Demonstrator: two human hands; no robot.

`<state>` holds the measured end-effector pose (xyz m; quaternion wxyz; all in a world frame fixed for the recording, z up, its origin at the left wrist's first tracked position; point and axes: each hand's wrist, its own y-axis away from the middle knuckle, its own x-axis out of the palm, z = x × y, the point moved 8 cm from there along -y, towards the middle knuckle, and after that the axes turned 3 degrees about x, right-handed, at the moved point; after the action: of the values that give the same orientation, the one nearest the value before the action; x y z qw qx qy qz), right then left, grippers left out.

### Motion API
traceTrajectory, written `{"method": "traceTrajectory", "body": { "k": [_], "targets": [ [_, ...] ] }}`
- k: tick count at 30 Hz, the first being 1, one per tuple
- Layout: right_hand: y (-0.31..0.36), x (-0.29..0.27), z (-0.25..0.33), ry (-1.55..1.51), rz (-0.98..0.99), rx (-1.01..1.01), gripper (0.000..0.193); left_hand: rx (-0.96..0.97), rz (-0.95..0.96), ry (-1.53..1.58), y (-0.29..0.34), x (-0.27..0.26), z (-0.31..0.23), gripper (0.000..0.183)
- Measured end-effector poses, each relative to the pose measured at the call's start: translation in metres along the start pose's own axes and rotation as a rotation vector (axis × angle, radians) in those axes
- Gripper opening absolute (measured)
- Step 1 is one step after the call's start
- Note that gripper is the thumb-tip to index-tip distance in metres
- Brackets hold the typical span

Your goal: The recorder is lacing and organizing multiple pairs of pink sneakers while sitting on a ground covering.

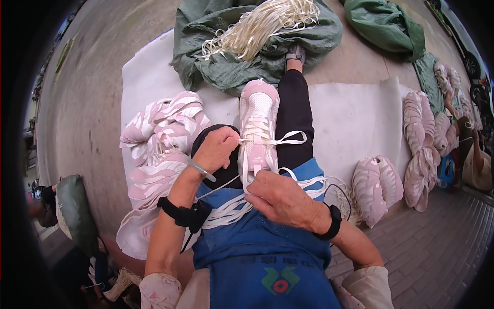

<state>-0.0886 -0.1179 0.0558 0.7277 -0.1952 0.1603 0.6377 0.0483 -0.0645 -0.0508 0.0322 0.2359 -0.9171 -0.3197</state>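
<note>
A pink and white sneaker (259, 105) rests over my lap with its toe pointing away from me. White laces cross its front, and a loop of shoelace (291, 138) sticks out to the right. My left hand (218, 149) is closed at the sneaker's left side, pinching the shoelace by the eyelets. Over the heel end, my right hand (286, 200) is closed, thumb and fingers pressed together; what lies in them is hidden. Below both hands, a bunch of loose white laces (226, 212) is spread across the blue apron (262, 247).
Pink and white shoe uppers (164, 123) are piled on the left of the white sheet (355, 110). More pairs (377, 188) stand at the right. Ahead, a green sack (195, 46) bears a heap of cream laces (262, 28). Other people are at both edges.
</note>
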Motion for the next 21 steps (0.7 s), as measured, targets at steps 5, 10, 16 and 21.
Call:
{"method": "traceTrajectory", "body": {
  "k": [5, 10, 16, 21],
  "targets": [
    [0.004, 0.013, -0.012, 0.020, 0.094, 0.093, 0.014, -0.049, 0.149, 0.245, -0.003, 0.002, 0.001, 0.012],
    [0.004, 0.013, -0.020, -0.044, 0.149, 0.171, 0.014, 0.124, -0.156, -0.077, 0.017, 0.000, -0.022, 0.025],
    [0.000, 0.016, -0.013, -0.027, 0.163, 0.171, 0.014, 0.198, -0.257, -0.197, 0.012, 0.007, -0.004, 0.018],
    [-0.003, 0.018, -0.012, -0.001, 0.174, 0.159, 0.014, 0.944, -0.514, -0.670, 0.030, 0.008, -0.043, 0.015]
  ]
}}
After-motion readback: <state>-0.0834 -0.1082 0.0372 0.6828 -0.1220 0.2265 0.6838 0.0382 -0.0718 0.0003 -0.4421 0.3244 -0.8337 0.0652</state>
